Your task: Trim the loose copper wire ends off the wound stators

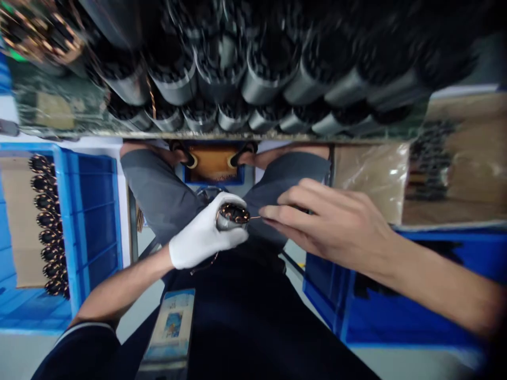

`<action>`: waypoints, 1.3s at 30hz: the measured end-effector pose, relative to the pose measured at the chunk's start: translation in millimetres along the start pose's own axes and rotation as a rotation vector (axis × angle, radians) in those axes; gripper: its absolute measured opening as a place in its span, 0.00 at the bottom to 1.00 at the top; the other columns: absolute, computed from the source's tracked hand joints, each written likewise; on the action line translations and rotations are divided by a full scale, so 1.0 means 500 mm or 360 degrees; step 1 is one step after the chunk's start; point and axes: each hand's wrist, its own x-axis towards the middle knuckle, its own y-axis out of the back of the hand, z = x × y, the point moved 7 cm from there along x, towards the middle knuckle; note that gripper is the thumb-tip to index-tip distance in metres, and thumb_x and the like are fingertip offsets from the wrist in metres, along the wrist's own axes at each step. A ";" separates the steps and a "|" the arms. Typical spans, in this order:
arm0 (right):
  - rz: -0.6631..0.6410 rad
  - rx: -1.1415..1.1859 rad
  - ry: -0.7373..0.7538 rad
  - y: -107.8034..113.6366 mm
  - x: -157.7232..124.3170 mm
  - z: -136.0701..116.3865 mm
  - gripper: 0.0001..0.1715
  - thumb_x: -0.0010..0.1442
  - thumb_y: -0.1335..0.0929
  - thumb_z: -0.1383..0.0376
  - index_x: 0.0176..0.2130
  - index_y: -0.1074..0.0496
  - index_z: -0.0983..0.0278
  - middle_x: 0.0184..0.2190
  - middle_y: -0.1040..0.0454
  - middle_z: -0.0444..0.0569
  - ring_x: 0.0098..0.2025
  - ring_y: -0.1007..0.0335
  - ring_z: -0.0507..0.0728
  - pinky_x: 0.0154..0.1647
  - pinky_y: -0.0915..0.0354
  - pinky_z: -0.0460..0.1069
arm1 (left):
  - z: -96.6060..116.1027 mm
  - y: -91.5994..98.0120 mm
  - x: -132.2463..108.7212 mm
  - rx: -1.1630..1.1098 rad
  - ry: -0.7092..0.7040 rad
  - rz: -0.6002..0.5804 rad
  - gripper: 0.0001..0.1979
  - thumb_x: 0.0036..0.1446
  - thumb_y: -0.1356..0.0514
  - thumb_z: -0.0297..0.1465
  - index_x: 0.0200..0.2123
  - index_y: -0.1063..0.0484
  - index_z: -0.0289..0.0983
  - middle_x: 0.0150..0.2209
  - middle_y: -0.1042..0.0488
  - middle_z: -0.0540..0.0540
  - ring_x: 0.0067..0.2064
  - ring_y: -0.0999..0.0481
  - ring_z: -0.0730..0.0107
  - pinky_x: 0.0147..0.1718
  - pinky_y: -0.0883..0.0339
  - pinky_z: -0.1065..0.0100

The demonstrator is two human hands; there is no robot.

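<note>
My left hand (209, 235), in a white glove, is wrapped round a motor stator (230, 219), a short grey cylinder with copper windings and black slots at its top. The stator is held above my lap, its wound end tilted to the right. My bare right hand (328, 221) is just right of it, thumb and forefinger pinched on the free end of a thin copper wire (255, 217) that runs out of the windings. Another loose bit of wire (216, 258) hangs below my gloved hand.
Rows of grey metal cylinders (233, 113) stand on the bench ahead, with copper-wound parts (39, 37) at its left. A blue crate (93, 206) at left holds a column of wound stators (49, 237). Cardboard (368, 179) and blue bins (428, 338) are at right. A phone-like card (172, 327) hangs at my chest.
</note>
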 end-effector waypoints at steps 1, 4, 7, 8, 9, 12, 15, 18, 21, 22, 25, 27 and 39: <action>0.0154 -0.0084 0.0042 0.016 0.005 -0.010 0.10 0.75 0.24 0.62 0.55 0.22 0.56 0.42 0.21 0.49 0.43 0.24 0.59 0.32 0.32 0.52 | 0.005 0.013 -0.005 0.0006 -0.0060 0.0115 0.22 0.66 0.35 0.30 0.62 0.30 0.41 0.55 0.21 0.42 0.55 0.15 0.57 0.57 0.17 0.56; 0.0557 0.0102 0.0032 0.032 0.023 -0.047 0.30 0.67 0.19 0.63 0.63 0.27 0.59 0.52 0.22 0.56 0.50 0.20 0.62 0.46 0.18 0.56 | 0.048 0.059 -0.022 0.0324 -0.0408 0.0582 0.37 0.67 0.35 0.26 0.74 0.42 0.45 0.66 0.29 0.36 0.67 0.21 0.51 0.68 0.22 0.49; 0.0770 0.0223 0.0006 0.012 0.056 -0.097 0.25 0.69 0.21 0.65 0.61 0.26 0.57 0.59 0.23 0.60 0.57 0.18 0.65 0.51 0.15 0.58 | 0.108 0.081 -0.032 0.0637 -0.0815 0.0850 0.40 0.67 0.31 0.28 0.77 0.43 0.47 0.66 0.27 0.34 0.64 0.19 0.46 0.62 0.19 0.47; 0.0787 0.0228 -0.0006 0.005 0.072 -0.110 0.23 0.69 0.21 0.65 0.60 0.25 0.57 0.62 0.24 0.61 0.61 0.19 0.67 0.54 0.14 0.60 | 0.127 0.086 -0.033 0.0721 -0.0925 0.0902 0.39 0.66 0.32 0.28 0.76 0.40 0.48 0.65 0.26 0.34 0.62 0.18 0.46 0.59 0.17 0.47; 0.0789 0.0233 -0.0016 0.003 0.089 -0.121 0.21 0.69 0.22 0.65 0.59 0.24 0.56 0.64 0.24 0.62 0.64 0.19 0.68 0.57 0.15 0.62 | 0.143 0.092 -0.033 0.0785 -0.1004 0.0949 0.37 0.66 0.33 0.27 0.74 0.38 0.49 0.64 0.25 0.35 0.61 0.18 0.46 0.56 0.17 0.47; 0.0749 0.0255 -0.0015 0.029 0.143 -0.135 0.19 0.70 0.22 0.70 0.56 0.24 0.54 0.65 0.22 0.59 0.65 0.19 0.68 0.63 0.17 0.65 | 0.167 0.130 -0.035 0.0757 -0.1085 0.1056 0.38 0.66 0.30 0.27 0.74 0.37 0.53 0.64 0.24 0.37 0.62 0.18 0.47 0.57 0.17 0.46; 0.0793 0.0101 -0.0010 0.089 0.198 -0.123 0.17 0.72 0.24 0.70 0.56 0.23 0.54 0.66 0.21 0.58 0.67 0.19 0.69 0.65 0.18 0.65 | 0.150 0.215 -0.050 0.0586 -0.1029 0.1178 0.46 0.60 0.20 0.39 0.75 0.38 0.54 0.68 0.26 0.38 0.66 0.21 0.45 0.65 0.21 0.41; 0.0843 -0.0154 -0.0011 0.132 0.257 -0.093 0.11 0.76 0.27 0.67 0.56 0.22 0.55 0.62 0.19 0.60 0.66 0.19 0.71 0.64 0.19 0.67 | 0.101 0.360 -0.089 0.0691 -0.0878 0.1677 0.45 0.59 0.20 0.42 0.73 0.34 0.46 0.70 0.29 0.36 0.67 0.22 0.42 0.71 0.27 0.37; 0.0872 -0.0320 -0.0013 0.138 0.311 -0.056 0.07 0.77 0.27 0.63 0.54 0.21 0.57 0.56 0.18 0.59 0.61 0.19 0.71 0.61 0.20 0.68 | 0.043 0.508 -0.108 0.0953 -0.0547 0.2131 0.36 0.62 0.25 0.40 0.69 0.28 0.37 0.67 0.25 0.32 0.67 0.23 0.37 0.72 0.31 0.33; 0.0878 -0.0330 -0.0010 0.135 0.324 -0.045 0.07 0.77 0.27 0.63 0.54 0.21 0.57 0.54 0.18 0.59 0.59 0.18 0.70 0.61 0.20 0.68 | 0.027 0.546 -0.100 0.1045 -0.0414 0.2144 0.34 0.63 0.26 0.41 0.68 0.27 0.35 0.67 0.25 0.30 0.70 0.25 0.35 0.74 0.33 0.33; 0.0859 -0.0280 0.0009 0.126 0.345 -0.024 0.10 0.77 0.27 0.63 0.56 0.21 0.58 0.53 0.18 0.57 0.55 0.18 0.67 0.59 0.20 0.65 | 0.000 0.621 -0.051 0.1225 -0.0113 0.1983 0.33 0.62 0.27 0.45 0.66 0.24 0.36 0.72 0.28 0.28 0.75 0.31 0.29 0.77 0.39 0.30; 0.0855 -0.0279 0.0005 0.126 0.342 -0.022 0.18 0.76 0.26 0.62 0.62 0.23 0.59 0.55 0.19 0.57 0.51 0.18 0.65 0.54 0.19 0.62 | -0.001 0.647 -0.017 0.1276 -0.0036 0.1896 0.34 0.61 0.26 0.47 0.65 0.23 0.37 0.74 0.29 0.29 0.75 0.31 0.25 0.75 0.38 0.29; 0.0936 -0.0195 0.0053 0.089 0.188 -0.073 0.35 0.70 0.21 0.66 0.71 0.25 0.51 0.64 0.20 0.60 0.60 0.21 0.75 0.51 0.20 0.70 | 0.025 0.726 0.027 0.0904 -0.0264 0.1921 0.27 0.57 0.26 0.42 0.56 0.26 0.38 0.57 0.19 0.35 0.61 0.22 0.44 0.67 0.27 0.40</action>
